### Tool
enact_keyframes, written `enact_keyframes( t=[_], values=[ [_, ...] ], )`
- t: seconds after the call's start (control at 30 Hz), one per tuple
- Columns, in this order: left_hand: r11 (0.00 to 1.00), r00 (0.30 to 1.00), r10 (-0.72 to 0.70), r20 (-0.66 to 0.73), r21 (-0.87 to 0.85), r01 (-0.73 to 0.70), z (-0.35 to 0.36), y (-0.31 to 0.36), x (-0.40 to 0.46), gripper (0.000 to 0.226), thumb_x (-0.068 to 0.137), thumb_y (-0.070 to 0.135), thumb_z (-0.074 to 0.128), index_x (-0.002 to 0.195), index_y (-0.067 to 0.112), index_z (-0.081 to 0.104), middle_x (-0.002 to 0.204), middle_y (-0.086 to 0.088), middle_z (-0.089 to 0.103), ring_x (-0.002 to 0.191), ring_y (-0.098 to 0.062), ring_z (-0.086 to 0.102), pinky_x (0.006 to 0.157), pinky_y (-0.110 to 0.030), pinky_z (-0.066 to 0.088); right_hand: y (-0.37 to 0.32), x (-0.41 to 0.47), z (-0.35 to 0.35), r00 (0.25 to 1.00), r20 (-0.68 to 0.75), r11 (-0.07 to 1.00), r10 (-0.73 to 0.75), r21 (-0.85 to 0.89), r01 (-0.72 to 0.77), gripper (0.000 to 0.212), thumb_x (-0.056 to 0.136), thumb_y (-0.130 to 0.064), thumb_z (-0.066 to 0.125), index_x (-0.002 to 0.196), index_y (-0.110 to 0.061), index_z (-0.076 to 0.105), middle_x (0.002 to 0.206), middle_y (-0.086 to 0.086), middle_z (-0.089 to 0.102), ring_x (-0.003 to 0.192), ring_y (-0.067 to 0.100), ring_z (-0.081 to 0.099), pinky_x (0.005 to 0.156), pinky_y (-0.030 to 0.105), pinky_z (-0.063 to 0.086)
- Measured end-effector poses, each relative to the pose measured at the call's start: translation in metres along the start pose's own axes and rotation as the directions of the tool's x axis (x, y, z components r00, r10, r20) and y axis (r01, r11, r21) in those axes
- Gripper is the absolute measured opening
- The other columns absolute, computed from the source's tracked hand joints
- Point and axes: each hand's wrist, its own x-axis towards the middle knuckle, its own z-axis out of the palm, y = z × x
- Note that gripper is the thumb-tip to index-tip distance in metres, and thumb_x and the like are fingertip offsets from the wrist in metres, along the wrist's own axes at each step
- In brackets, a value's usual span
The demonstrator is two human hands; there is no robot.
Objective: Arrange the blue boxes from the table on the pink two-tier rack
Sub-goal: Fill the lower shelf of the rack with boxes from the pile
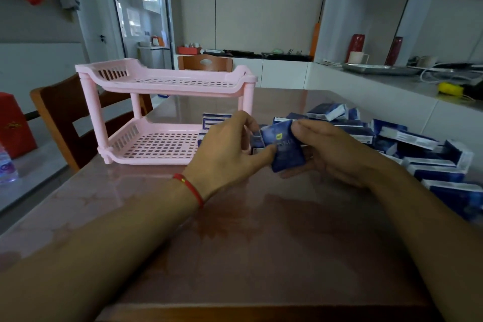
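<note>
Kitchen table (235,230): one blue box (283,145) is pinched between left hand (227,154) and right hand (329,149), apparently squared up for the rack (167,112) beside the pile (418,149).

Blue box (285,146) tilted, midair beside pink rack (167,110); others heaped right.

One pink slotted plastic two-tier rack (167,112) is standing at ten o'clock. Over a dozen dark blue cardboard boxes (407,138) are lying heaped at two o'clock, exact number unclear. Two brown wooden chairs (60,117) are waiting behind the table.
</note>
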Motion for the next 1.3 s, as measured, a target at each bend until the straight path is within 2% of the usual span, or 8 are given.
enact_keyframes(
  t=[0.07,0.13,0.37,0.5,0.73,0.87,1.07,1.3],
  values=[
    [0.986,0.993,-0.088,0.084,-0.132,0.099,0.008,-0.001,-0.003,0.032,0.083,0.043,0.074,0.096,0.02,0.056,0.076,0.003,0.066,0.059,-0.007,0.062,0.054,-0.02,0.047,-0.002,0.001,0.005,0.999,0.009,0.993,0.037,0.108,-0.038,0.03,0.107,-0.026,0.039,0.121,-0.011,0.061,0.109,0.013,0.074,0.095,0.034,0.074,0.078,0.047,0.061],
    [0.907,0.971,-0.171,0.168,-0.357,0.222,0.014,-0.004,-0.005,0.028,0.085,0.035,0.076,0.091,0.014,0.058,0.076,-0.004,0.07,0.062,-0.018,0.071,0.059,-0.04,0.06,-0.002,0.0,0.007,0.999,-0.038,0.987,-0.007,-0.162,0.001,0.031,0.108,-0.029,0.038,0.117,-0.01,0.061,0.102,0.014,0.075,0.084,0.029,0.075,0.069,0.04,0.061],
    [0.915,0.969,-0.136,0.206,-0.35,0.203,0.013,-0.013,-0.002,0.013,0.093,0.029,0.066,0.099,0.022,0.057,0.093,-0.004,0.069,0.082,-0.021,0.072,0.072,-0.04,0.062,-0.001,-0.007,-0.04,0.774,-0.384,0.516,-0.503,-0.852,-0.088,0.018,0.089,-0.031,0.067,0.102,-0.019,0.071,0.095,-0.001,0.07,0.09,0.017,0.061,0.084,0.042,0.054],
    [0.907,0.955,-0.107,0.275,-0.367,0.207,0.016,-0.012,-0.004,0.012,0.094,0.027,0.065,0.106,0.024,0.06,0.091,-0.002,0.07,0.08,-0.019,0.074,0.071,-0.046,0.063,0.009,-0.011,-0.058,0.861,-0.482,0.192,-0.162,-0.871,-0.452,0.051,0.082,-0.043,0.07,0.13,-0.03,0.056,0.133,0.004,0.054,0.126,0.029,0.043,0.102,0.049,0.034],
    [0.901,0.942,-0.14,0.306,-0.356,0.25,0.011,-0.011,-0.001,0.014,0.097,0.032,0.062,0.104,0.023,0.07,0.092,-0.002,0.075,0.083,-0.017,0.072,0.078,-0.04,0.06,0.005,-0.015,-0.064,0.784,-0.402,0.485,-0.473,-0.862,-0.149,0.031,0.085,-0.013,0.067,0.112,-0.027,0.07,0.11,0.001,0.069,0.105,0.026,0.058,0.091,0.042,0.048],
    [0.684,0.856,-0.283,0.432,-0.535,0.496,0.004,-0.002,0.001,0.022,0.098,0.022,0.061,0.098,0.003,0.073,0.081,-0.013,0.073,0.066,-0.021,0.07,0.058,-0.028,0.057,-0.016,-0.023,-0.041,0.81,-0.199,0.727,-0.551,-0.591,0.349,0.04,0.085,0.002,0.071,0.107,-0.031,0.069,0.11,-0.007,0.07,0.104,0.009,0.064,0.088,0.025,0.056],
    [0.252,0.676,-0.339,0.655,-0.629,0.736,-0.008,0.001,0.005,0.037,0.098,0.029,0.053,0.121,0.002,0.065,0.091,-0.02,0.073,0.064,-0.027,0.07,0.05,-0.03,0.058,-0.018,-0.019,-0.001,0.9,0.149,0.676,-0.411,-0.612,0.41,0.036,0.083,-0.013,0.076,0.111,-0.035,0.071,0.116,-0.02,0.062,0.115,0.004,0.058,0.099,0.018,0.046],
    [0.557,0.647,-0.116,0.753,-0.49,0.67,-0.021,-0.024,0.009,0.051,0.082,0.032,0.072,0.122,0.0,0.067,0.1,-0.021,0.071,0.082,-0.026,0.067,0.067,-0.03,0.063,-0.019,-0.019,0.009,0.917,0.171,0.812,-0.36,-0.427,0.398,0.034,0.082,0.012,0.064,0.097,-0.018,0.069,0.112,-0.009,0.064,0.113,0.006,0.06,0.094,0.025,0.053]
  ],
)
